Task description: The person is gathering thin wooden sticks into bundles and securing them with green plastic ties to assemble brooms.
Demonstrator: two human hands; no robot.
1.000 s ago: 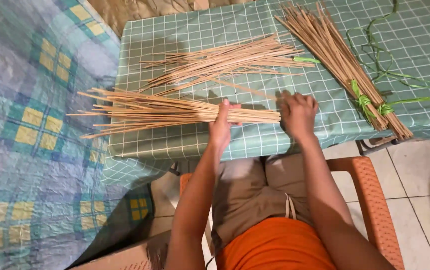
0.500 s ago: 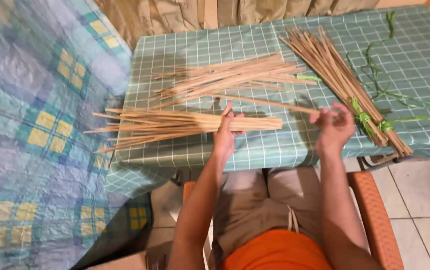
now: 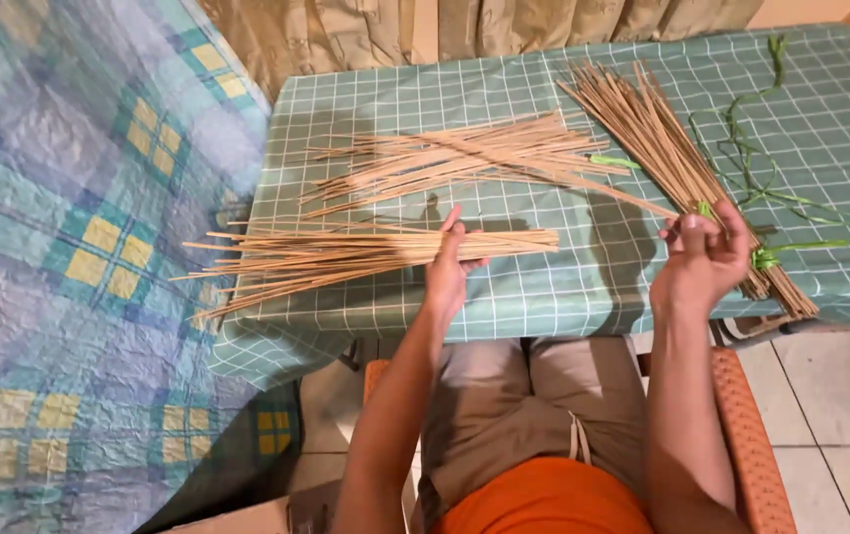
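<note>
While the left hand [image 3: 447, 269] lies on the near bundle of thin bamboo sticks [image 3: 346, 255], its fingers curled over them in a loose grip with the thumb underneath, the right hand [image 3: 704, 259] is raised just off the bench [image 3: 543, 287], its grip pressed together around the end of a single stick [image 3: 632, 196] that slants away to the left. Near bundle lies crosswise at the front edge, its left ends overhanging toward a checked blue quilt [image 3: 69, 247]. A second loose pile [image 3: 464, 158] sits further back. A third bundle [image 3: 662, 148], tied with green strips [image 3: 771, 255], runs diagonally just beside the right hand.
</note>
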